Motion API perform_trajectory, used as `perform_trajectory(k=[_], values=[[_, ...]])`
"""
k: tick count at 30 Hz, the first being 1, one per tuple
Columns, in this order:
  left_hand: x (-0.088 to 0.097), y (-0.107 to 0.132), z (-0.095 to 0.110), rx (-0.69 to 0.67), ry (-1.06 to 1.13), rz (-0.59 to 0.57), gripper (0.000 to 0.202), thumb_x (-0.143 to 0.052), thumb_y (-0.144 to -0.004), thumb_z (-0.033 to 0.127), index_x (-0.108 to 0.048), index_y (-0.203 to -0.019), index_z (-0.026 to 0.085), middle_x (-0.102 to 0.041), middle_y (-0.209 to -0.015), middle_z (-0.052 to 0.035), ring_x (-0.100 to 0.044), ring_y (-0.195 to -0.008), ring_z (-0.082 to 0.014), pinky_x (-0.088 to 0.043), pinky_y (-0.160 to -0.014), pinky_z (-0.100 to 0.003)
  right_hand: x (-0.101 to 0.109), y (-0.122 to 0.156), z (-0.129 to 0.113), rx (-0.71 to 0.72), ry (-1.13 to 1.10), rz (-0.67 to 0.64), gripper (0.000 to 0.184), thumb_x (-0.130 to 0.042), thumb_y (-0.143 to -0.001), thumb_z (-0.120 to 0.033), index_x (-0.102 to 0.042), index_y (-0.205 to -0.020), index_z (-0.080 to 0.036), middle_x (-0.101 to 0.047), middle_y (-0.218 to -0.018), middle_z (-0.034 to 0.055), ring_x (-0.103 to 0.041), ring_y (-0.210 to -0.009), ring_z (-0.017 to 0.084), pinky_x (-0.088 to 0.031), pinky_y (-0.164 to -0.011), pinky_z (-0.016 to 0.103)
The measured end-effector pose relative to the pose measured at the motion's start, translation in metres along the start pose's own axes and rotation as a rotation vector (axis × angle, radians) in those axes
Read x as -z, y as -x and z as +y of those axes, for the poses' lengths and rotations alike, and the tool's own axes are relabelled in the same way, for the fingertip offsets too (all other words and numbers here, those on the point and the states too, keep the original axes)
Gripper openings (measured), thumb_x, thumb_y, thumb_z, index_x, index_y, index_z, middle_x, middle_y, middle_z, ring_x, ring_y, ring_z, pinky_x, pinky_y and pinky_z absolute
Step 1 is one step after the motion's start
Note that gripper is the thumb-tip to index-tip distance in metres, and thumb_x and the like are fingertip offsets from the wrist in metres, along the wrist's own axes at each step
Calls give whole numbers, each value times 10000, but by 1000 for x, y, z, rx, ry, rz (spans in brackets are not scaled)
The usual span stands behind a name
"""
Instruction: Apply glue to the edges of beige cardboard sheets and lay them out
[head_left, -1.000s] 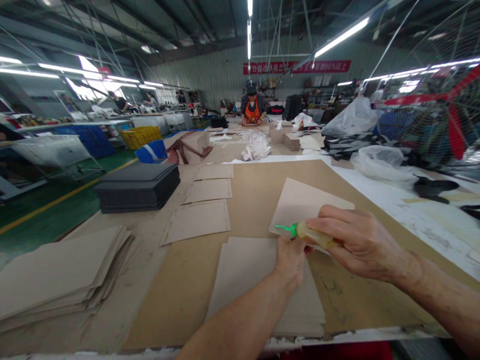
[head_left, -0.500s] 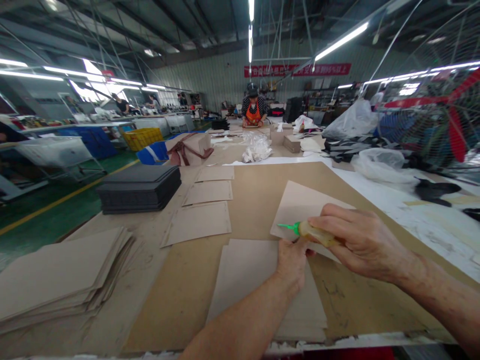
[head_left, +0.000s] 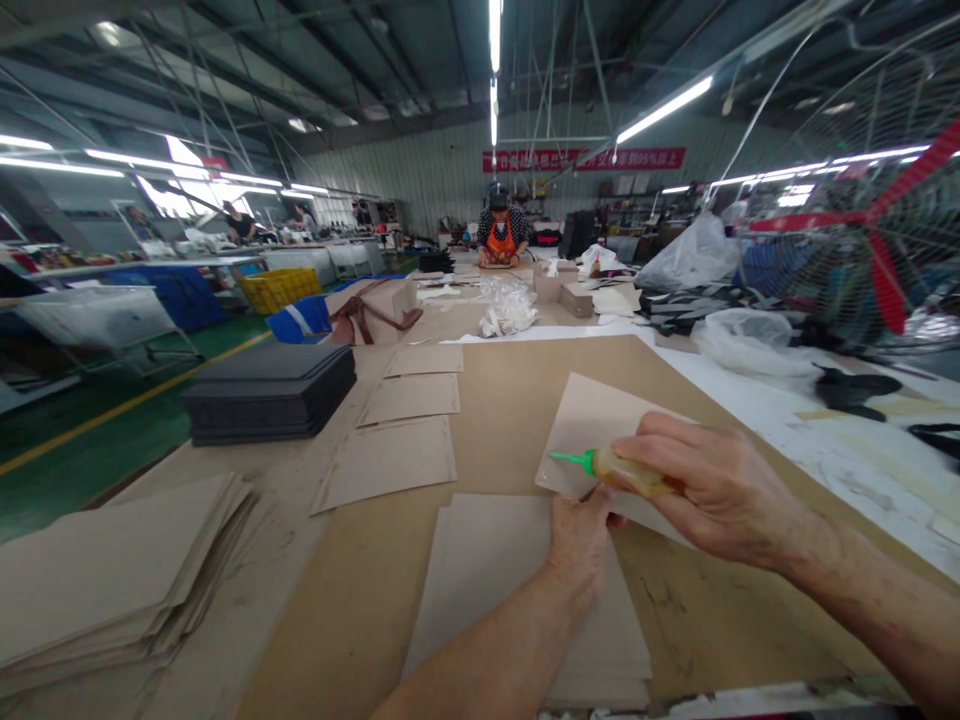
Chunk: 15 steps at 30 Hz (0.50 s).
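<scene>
The bottle (head_left: 621, 472) stretches sideways, green nozzle (head_left: 579, 460) pointing left.

Factory workshop: worktable (head_left: 251, 590), strip lights (head_left: 665, 111)

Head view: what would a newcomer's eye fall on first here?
Probably the bright green nozzle of the small bottle in the right hand, pointing left over a pale sheet whose near edge the left hand holds. Next, perhaps, the red-bladed fan at the picture's right edge, then the dark stack left of three laid-out cards.
</scene>
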<state>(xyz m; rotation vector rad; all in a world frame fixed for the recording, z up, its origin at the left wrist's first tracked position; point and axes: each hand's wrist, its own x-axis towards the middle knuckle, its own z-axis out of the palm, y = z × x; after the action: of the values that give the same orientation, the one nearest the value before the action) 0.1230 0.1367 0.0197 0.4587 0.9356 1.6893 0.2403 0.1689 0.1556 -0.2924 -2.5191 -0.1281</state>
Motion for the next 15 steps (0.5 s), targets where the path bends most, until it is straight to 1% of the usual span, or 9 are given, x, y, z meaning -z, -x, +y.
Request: perform_trajectory(k=[2, 6, 9, 10, 12, 15], values=[[0, -1, -1, -2, -1, -13, 300, -845, -623, 382, -739, -806, 170, -706, -789, -47, -558, -662, -143, -423, -574, -241, -2, 1, -2, 23, -44, -32, 190, -453, -994, -142, -625, -1074, -148, -528, -814, 31, -513, -655, 164, -335, -577, 301], [0, -1, 1, -9, 1, -15, 335, -865, -601, 392, -731, -823, 179, -701, -798, -29, -563, -669, -145, -412, -568, -242, -3, 3, -8, -8, -67, -2, 161, -493, -987, -125, -618, -1086, -151, -542, -852, 38, -532, -719, 173, -350, -623, 303], [-1, 1, 3, -22, 11, -15, 321, -870, -589, 410, -702, -722, 172, -670, -718, -16, -542, -638, -132, -414, -575, -242, -3, 5, -11, 1, -99, -70, 177, -466, -995, -125, -613, -1089, -157, -524, -823, 25, -520, -694, 170, -335, -601, 307], [-2, 2, 3, -21, 11, -15, 321, -871, -587, 411, -700, -709, 168, -670, -709, -19, -542, -634, -131, -415, -575, -241, -2, 5, -10, 5, -109, -73, 182, -457, -995, -126, -610, -1089, -159, -523, -822, 24, -518, -690, 169, -334, -595, 306], [-2, 2, 3, -12, 5, -2, 329, -869, -597, 397, -731, -786, 165, -704, -768, -34, -567, -653, -138, -424, -570, -240, 1, 5, -4, -17, -93, -17, 169, -472, -987, -127, -607, -1078, -168, -526, -826, 23, -518, -691, 167, -343, -594, 300], [0, 1, 2, 6, -11, 20, 432, -860, -620, 376, -748, -981, 166, -751, -932, -68, -617, -707, -158, -451, -570, -244, 7, 4, 13, -79, -4, 91, 146, -518, -956, -127, -614, -1052, -180, -542, -842, 24, -529, -705, 165, -368, -613, 286]])
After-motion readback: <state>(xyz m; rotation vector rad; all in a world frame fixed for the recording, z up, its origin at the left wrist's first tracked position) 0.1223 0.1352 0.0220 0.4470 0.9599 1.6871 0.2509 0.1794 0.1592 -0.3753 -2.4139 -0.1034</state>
